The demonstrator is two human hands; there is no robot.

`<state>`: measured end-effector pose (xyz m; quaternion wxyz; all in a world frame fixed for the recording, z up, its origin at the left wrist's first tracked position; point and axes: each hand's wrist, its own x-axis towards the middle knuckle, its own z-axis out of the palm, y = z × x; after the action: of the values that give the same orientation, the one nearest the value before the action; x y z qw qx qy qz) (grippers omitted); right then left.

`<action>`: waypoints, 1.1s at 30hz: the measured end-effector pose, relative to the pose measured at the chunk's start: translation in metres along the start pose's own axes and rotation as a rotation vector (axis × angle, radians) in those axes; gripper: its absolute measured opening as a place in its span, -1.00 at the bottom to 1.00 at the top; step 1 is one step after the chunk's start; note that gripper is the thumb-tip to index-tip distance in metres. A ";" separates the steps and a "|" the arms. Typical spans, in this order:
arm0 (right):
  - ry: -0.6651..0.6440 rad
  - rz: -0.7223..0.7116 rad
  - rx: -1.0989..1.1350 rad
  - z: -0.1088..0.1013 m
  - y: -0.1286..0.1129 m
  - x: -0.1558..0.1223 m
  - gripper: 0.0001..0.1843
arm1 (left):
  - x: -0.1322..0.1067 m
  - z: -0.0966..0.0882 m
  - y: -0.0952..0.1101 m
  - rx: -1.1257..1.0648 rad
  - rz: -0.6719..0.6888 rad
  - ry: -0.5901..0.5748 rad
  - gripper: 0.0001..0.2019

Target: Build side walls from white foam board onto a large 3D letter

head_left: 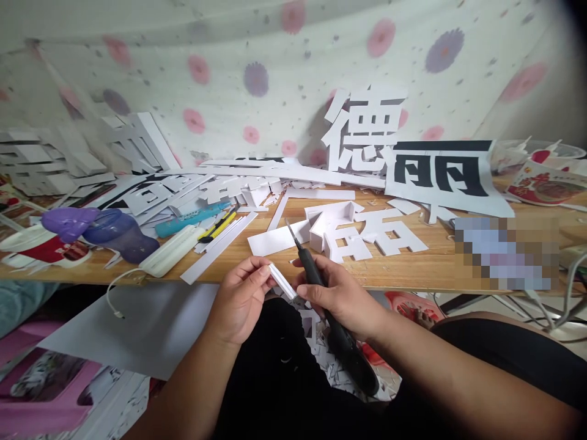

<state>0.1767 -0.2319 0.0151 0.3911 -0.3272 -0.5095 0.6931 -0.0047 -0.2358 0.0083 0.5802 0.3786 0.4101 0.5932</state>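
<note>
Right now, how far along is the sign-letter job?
Done: one white cut-out character stands against the cloth. In hand: left hand pinches a white strip, right hand grips a black pointed tool. Left, likely: the flat character on the table looks part-built, and the printed black sheet is uncut.

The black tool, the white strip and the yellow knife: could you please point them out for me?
black tool (351, 360): head view, its thick lower body.
white strip (282, 281): head view, middle of the strip.
yellow knife (219, 225): head view, middle of its body.
</note>
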 end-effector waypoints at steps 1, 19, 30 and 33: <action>0.007 0.011 0.037 0.001 0.000 0.000 -0.54 | -0.001 0.002 0.000 0.006 -0.007 -0.009 -0.83; 0.136 0.064 0.166 0.004 -0.002 0.002 -0.49 | 0.036 -0.037 0.022 0.782 0.520 0.363 -0.63; 0.294 -0.111 -0.114 -0.022 -0.024 -0.021 -0.64 | 0.027 0.024 0.009 0.656 0.305 -0.070 -0.91; 0.432 -0.173 -0.163 -0.053 -0.050 -0.035 -0.57 | 0.049 0.034 0.014 0.859 0.486 -0.035 -0.91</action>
<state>0.2489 -0.2301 0.0514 0.5213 -0.4534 -0.4945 0.5274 0.0200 -0.1849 0.0328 0.2232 0.6782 0.5075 0.4823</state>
